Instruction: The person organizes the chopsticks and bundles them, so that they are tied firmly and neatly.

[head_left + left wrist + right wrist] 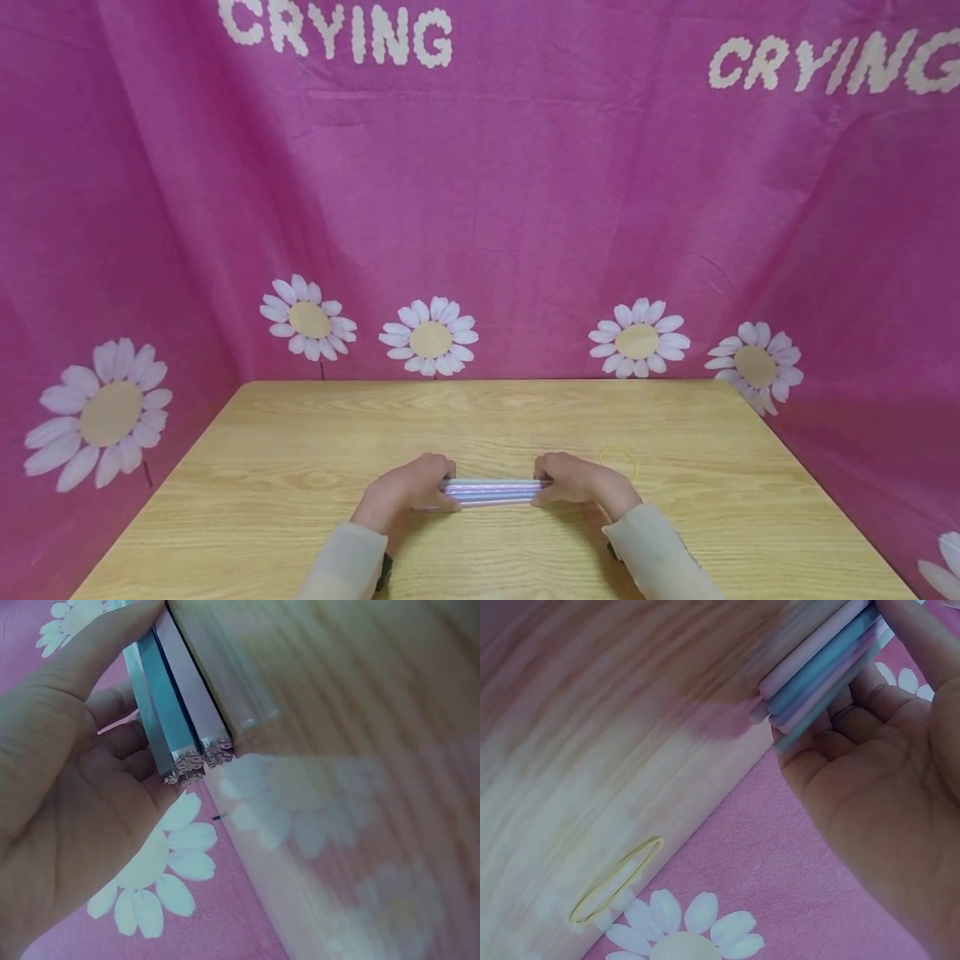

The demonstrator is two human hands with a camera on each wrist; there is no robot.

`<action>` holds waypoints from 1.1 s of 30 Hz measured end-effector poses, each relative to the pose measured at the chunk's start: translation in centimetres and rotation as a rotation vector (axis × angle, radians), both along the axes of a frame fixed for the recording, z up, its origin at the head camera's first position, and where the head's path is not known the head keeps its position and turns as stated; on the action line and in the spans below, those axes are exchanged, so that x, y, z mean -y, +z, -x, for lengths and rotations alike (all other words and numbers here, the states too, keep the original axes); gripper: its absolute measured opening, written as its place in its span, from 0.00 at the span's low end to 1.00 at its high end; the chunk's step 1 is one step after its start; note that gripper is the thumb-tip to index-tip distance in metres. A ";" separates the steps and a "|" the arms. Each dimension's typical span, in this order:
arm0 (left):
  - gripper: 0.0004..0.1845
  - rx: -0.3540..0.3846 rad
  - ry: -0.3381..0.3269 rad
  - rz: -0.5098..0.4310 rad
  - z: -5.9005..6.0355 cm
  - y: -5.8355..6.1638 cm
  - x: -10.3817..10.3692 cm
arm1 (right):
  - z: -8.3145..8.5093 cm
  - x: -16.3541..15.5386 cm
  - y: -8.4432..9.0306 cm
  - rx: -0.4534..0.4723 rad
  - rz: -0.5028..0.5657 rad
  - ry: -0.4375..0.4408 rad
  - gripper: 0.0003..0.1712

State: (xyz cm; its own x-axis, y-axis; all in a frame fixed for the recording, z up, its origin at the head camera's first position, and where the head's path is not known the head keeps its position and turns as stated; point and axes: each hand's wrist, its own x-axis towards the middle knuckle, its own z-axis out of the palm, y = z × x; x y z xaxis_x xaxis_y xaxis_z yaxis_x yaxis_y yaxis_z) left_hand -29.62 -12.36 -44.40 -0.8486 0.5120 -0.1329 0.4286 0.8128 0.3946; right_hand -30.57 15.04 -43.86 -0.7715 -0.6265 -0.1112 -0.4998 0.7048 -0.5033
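A bundle of pastel sticks [491, 490] in pink, blue and white lies crosswise just above the wooden table [300, 450]. My left hand [408, 492] grips its left end, thumb on top and fingers curled underneath; the left wrist view shows that end of the sticks [176, 720] and the curled fingers [112, 742]. My right hand [581, 483] holds the right end the same way, and the right wrist view shows the stick ends [817, 667] against my fingers [847, 712]. A yellow rubber band [618, 460] lies on the table just beyond my right hand.
The rubber band [615, 881] sits near the table edge in the right wrist view. A pink cloth [480, 208] printed with white daisies and the word CRYING hangs behind and along both sides of the table.
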 end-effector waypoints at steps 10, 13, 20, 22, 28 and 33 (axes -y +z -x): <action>0.11 -0.008 -0.022 -0.044 0.0 -0.2 0.2 | 0.0 0.0 -0.2 0.030 0.026 -0.005 0.18; 0.10 -0.006 -0.017 -0.045 0.0 -0.2 0.1 | 0.0 0.0 -0.1 0.030 0.022 -0.001 0.19; 0.11 -0.017 -0.025 -0.044 0.0 -0.1 -0.1 | 0.0 0.1 -0.2 0.017 -0.007 0.025 0.19; 0.10 -0.016 -0.023 -0.048 0.0 -0.1 -0.1 | 0.0 0.2 -0.1 0.005 -0.020 0.036 0.18; 0.08 -0.045 -0.021 -0.036 0.0 -0.3 -0.3 | -0.3 0.4 0.1 -0.032 -0.069 0.026 0.15; 0.10 -0.049 -0.002 0.000 -0.3 -0.1 -0.8 | -0.9 1.0 0.1 -0.116 -0.170 0.002 0.10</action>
